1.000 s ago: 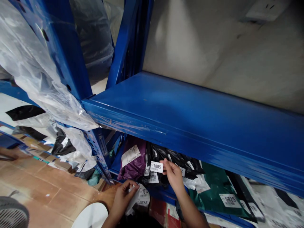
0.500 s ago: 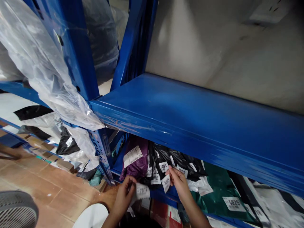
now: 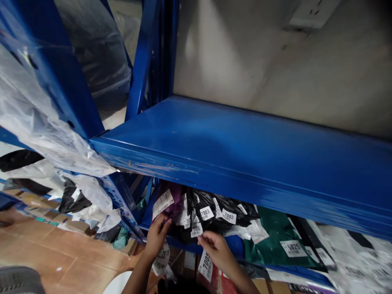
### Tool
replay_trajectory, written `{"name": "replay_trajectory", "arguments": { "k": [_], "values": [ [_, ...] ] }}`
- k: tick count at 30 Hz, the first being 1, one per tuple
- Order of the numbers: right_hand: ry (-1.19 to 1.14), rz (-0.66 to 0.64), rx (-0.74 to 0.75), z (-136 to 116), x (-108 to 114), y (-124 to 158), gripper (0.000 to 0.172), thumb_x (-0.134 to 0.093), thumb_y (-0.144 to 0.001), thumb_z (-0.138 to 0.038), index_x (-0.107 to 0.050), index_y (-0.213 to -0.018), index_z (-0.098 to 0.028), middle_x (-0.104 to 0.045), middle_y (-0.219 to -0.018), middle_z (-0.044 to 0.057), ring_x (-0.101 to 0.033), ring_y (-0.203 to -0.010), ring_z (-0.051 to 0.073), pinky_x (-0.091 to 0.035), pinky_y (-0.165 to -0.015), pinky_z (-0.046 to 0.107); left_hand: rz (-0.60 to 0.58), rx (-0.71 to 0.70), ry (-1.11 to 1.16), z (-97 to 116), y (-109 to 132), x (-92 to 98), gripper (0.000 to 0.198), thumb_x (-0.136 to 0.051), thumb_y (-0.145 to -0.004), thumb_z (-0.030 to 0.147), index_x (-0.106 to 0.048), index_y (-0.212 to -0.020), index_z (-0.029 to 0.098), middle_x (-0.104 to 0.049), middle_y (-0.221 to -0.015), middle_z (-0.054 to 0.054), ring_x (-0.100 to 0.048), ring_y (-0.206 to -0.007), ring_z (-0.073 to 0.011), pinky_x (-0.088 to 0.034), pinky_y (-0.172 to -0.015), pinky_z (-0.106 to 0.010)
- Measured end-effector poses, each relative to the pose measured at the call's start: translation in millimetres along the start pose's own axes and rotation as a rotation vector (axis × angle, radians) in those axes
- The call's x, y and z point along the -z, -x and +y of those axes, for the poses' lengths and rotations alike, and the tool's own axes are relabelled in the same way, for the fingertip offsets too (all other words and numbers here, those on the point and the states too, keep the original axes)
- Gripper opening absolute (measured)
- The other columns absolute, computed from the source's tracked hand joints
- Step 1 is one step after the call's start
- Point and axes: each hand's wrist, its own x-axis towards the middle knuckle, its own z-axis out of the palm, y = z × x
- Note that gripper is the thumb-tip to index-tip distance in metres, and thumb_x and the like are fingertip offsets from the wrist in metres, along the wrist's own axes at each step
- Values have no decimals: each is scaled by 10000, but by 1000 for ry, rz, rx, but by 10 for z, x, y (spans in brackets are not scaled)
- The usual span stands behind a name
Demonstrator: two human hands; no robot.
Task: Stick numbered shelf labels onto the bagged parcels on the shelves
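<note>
Lowered 7005 label (image 3: 206, 266), pinched in right hand (image 3: 218, 248), bringing 7006 tag (image 3: 196, 230) within reach; raised left hand (image 3: 157, 237), seemingly gripping label strip (image 3: 161, 261), toward purple bag (image 3: 175, 198).

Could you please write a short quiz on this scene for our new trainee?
1. Multiple choice: which number is on the white label of the green bag?
A) 7003
B) 6025
C) 7002

2. True or false: in this view, the purple bag lies to the right of the green bag.

3. Fill in the blank: the paper tag just below the right hand reads ____.

Key:
1. B
2. False; the purple bag lies to the left of the green bag.
3. 7005
</note>
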Motion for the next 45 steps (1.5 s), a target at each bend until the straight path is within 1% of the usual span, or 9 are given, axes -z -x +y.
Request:
{"name": "replay_trajectory", "arguments": {
  "k": [6, 9, 12, 16, 20, 24, 27, 35, 45],
  "values": [
    [61, 13, -29, 62, -45, 42, 269, -542, -799, -340, -677, -963, -175, -532, -561, -32, -488, -538, 127, -357, -531, 228, 19, 102, 263, -36, -77, 65, 348, -500, -788, 529, -471, -664, 205, -429, -626, 46, -418, -605, -126, -373, -602, -237],
    [75, -55, -101, 15, -197, -26, 585, -536, -750, -210, -458, -1326, -145, -481, -528, -66, -456, -505, 118, -355, -522, 223, -56, 83, 219, -39, -94, 1, 362, -495, -786, 535, -466, -640, 204, -433, -615, 42, -422, -606, -132, -371, -600, -243],
    [88, -165, -128, -21, -457, -115, 771, -532, -688, -125, -303, -1423, -169, -501, -543, -75, -458, -503, 111, -349, -508, 210, -120, 53, 151, -50, -75, -59, 341, -539, -763, 514, -492, -633, 202, -485, -638, 25, -461, -651, -153, -379, -642, -262],
    [151, -209, -111, -4, -781, -168, 907, -551, -621, -95, -202, -1454, -188, -581, -604, -59, -498, -518, 125, -357, -501, 211, -179, 50, 78, 66, -66, -36, 342, -446, -818, 529, -494, -698, 213, -516, -672, 17, -493, -673, -167, -387, -650, -270],
    [170, -176, -120, 34, -865, -152, 870, -560, -608, -107, -266, -1425, -159, -621, -647, -30, -545, -546, 151, -373, -502, 226, -263, 113, -296, 281, -155, -32, 326, -506, -787, 522, -509, -916, 222, -592, -735, -9, -568, -697, -209, -377, -657, -299],
    [57, 17, -87, 51, -734, -141, 467, -536, -657, -150, -584, -1120, -190, -561, -601, -42, -539, -564, 140, -395, -541, 226, -311, 137, -394, 292, -287, -95, 169, -522, -753, 359, -555, -780, 196, -608, -704, -66, -597, -745, -257, -379, -677, -332],
    [-55, 243, -59, 72, -583, -143, 219, -510, -720, -259, -607, -903, -191, -511, -556, -47, -521, -548, 145, -402, -548, 242, -365, 126, -255, 170, -342, -78, 188, -483, -751, 371, -553, -733, 198, -625, -716, -59, -599, -741, -228, -408, -704, -321],
    [-93, 295, -109, 155, -445, -123, 400, -527, -665, -326, -637, -1003, -143, -446, -484, -70, -466, -487, 146, -388, -522, 265, -427, 194, 98, -17, -378, 87, 375, -477, -707, 580, -457, -665, 208, -502, -563, 31, -491, -511, -136, -413, -522, -262],
    [170, 154, -149, 37, -515, -65, 534, -614, -650, -238, -550, -1165, -114, -546, -484, -67, -539, -499, 154, -397, -536, 244, -393, 130, 60, 26, -332, 14, 504, -408, -727, 693, -348, -553, 224, -341, -530, 65, -375, -536, -117, -342, -553, -257]
  ]
}}
